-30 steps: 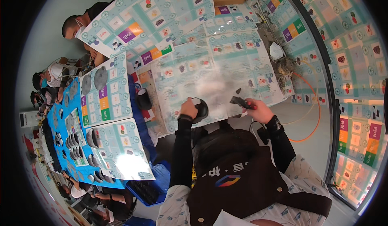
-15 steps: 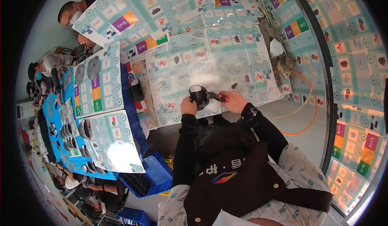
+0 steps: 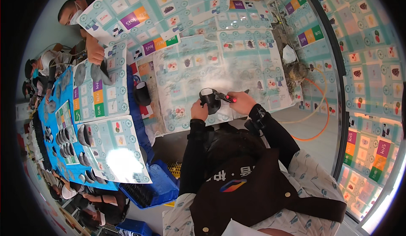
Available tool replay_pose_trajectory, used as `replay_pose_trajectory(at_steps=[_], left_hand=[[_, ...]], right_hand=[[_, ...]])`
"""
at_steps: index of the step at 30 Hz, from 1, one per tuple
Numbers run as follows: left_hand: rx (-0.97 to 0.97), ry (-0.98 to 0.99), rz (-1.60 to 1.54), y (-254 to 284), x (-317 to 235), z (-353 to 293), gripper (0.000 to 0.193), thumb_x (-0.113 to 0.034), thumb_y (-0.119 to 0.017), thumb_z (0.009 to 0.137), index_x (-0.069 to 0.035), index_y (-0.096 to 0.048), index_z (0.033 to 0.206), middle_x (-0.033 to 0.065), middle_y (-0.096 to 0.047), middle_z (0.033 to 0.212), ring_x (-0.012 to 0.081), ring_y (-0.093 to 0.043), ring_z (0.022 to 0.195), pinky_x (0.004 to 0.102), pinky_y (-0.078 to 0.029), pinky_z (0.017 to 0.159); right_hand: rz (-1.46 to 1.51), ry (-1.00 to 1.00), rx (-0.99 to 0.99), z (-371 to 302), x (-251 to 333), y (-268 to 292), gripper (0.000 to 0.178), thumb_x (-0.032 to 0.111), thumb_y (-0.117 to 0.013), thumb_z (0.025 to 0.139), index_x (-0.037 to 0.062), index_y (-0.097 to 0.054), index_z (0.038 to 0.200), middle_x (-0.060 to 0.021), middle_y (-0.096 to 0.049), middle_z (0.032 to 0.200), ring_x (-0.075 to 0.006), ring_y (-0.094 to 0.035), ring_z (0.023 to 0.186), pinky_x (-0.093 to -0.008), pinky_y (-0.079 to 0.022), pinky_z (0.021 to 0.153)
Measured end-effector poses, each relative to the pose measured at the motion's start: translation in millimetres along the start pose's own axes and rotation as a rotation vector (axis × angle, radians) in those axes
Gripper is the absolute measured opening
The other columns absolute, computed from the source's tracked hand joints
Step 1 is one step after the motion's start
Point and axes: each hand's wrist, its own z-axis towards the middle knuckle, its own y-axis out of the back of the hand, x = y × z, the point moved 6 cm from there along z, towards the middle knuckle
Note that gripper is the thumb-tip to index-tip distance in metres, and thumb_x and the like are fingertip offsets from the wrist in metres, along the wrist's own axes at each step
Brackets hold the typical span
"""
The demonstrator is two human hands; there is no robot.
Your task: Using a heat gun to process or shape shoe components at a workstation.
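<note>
My left hand (image 3: 199,110) is closed around the near left side of a black rounded piece (image 3: 213,105) with a pale oval top, holding it over the paper-covered table (image 3: 182,84). My right hand (image 3: 242,103) grips a black hand tool with red parts (image 3: 227,98). The tool's dark head meets the right side of the black piece; the exact contact is too small to make out. A small dark pointed bit (image 3: 247,91) shows just beyond my right hand. Left of the table edge stands another black piece (image 3: 141,93) with a pale oval top.
At left, a co-worker's hand (image 3: 95,52) holds a grey curved piece (image 3: 100,74). Several dark curved pieces lie on a blue-covered table (image 3: 78,177). Below it are blue baskets (image 3: 167,181). An orange hose (image 3: 325,109) loops at right beside a printed-paper wall.
The co-worker's hand has come down at left onto a grey curved piece and lifted its edge. My hands keep hold of the black piece and the tool, with only slight shifts.
</note>
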Motion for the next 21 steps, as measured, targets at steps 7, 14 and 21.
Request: replay_pose_trajectory(at_steps=[7,14,21], left_hand=[[-0.003,-0.014,-0.147,8,0,-7,0.042,-0.016,-0.062,0.09,0.001,-0.063,0.129,0.0211,-0.072,0.11,0.0342,-0.072,0.098,0.0427,-0.056,0.086],[0.043,-0.007,-0.177,17,5,-8,0.04,-0.019,-0.061,0.092,-0.001,-0.066,0.127,0.0195,-0.074,0.106,0.033,-0.072,0.097,0.0409,-0.056,0.084],[0.076,-0.037,-0.185,16,0,-4,0.039,-0.02,-0.062,0.092,-0.001,-0.067,0.126,0.0191,-0.074,0.104,0.0319,-0.073,0.094,0.04,-0.056,0.083]], right_hand=[[-0.113,0.012,-0.025,27,-5,-13,0.034,0.022,-0.055,0.084,0.008,-0.069,0.112,-0.0232,-0.07,0.097,-0.0448,-0.064,0.096,-0.0519,-0.051,0.084],[-0.168,0.023,0.096,21,1,-12,0.03,0.024,-0.056,0.085,0.0071,-0.07,0.104,-0.0222,-0.07,0.094,-0.0451,-0.064,0.093,-0.052,-0.052,0.082],[-0.17,-0.008,0.025,18,-1,4,0.028,0.022,-0.057,0.082,0.0077,-0.069,0.102,-0.0226,-0.069,0.091,-0.0453,-0.064,0.092,-0.0519,-0.051,0.082]])
